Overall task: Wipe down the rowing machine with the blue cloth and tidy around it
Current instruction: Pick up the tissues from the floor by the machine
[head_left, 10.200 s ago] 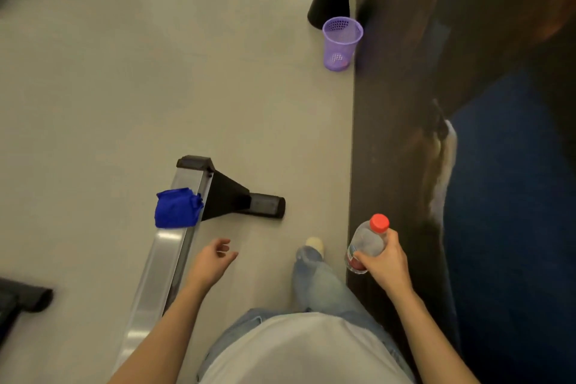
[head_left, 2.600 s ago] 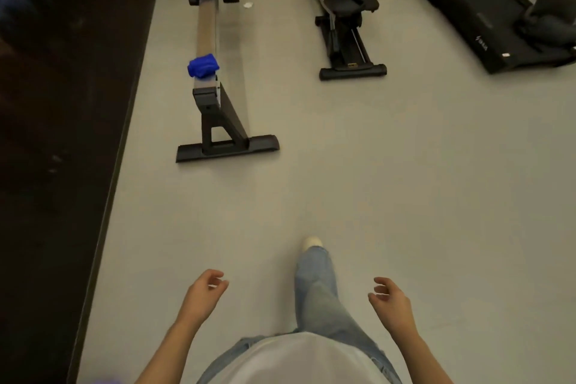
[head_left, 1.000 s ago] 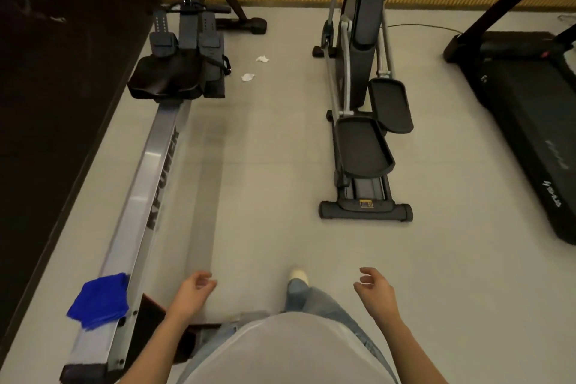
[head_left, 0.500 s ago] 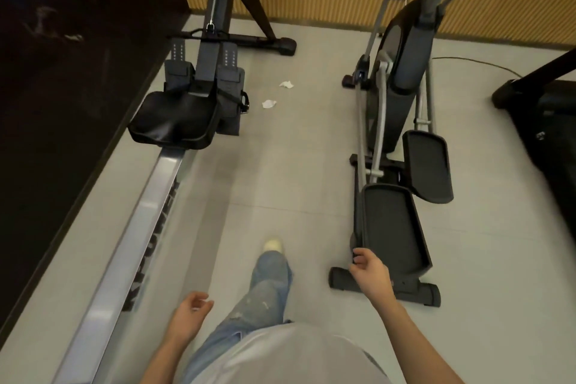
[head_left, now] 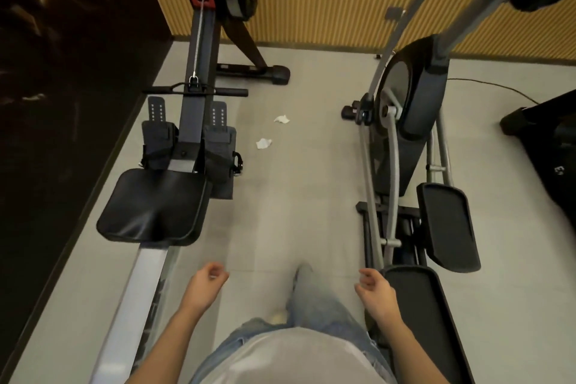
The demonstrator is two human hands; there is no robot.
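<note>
Floor (head_left: pixel 296 203) between the rowing machine (head_left: pixel 174 184) on the left and an elliptical (head_left: pixel 405 146) on the right has two crumpled white paper scraps (head_left: pixel 263 143), near the rower's strapped footrests. Padded black seat (head_left: pixel 152 206) sits on a smooth metal rail. Left hand (head_left: pixel 204 285) and right hand (head_left: pixel 375 293) both hang loosely curled, holding nothing. Blue cloth isn't in view.

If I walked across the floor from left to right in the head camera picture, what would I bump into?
Dark wall → rowing machine seat → two scraps of paper → elliptical trainer → treadmill.
</note>
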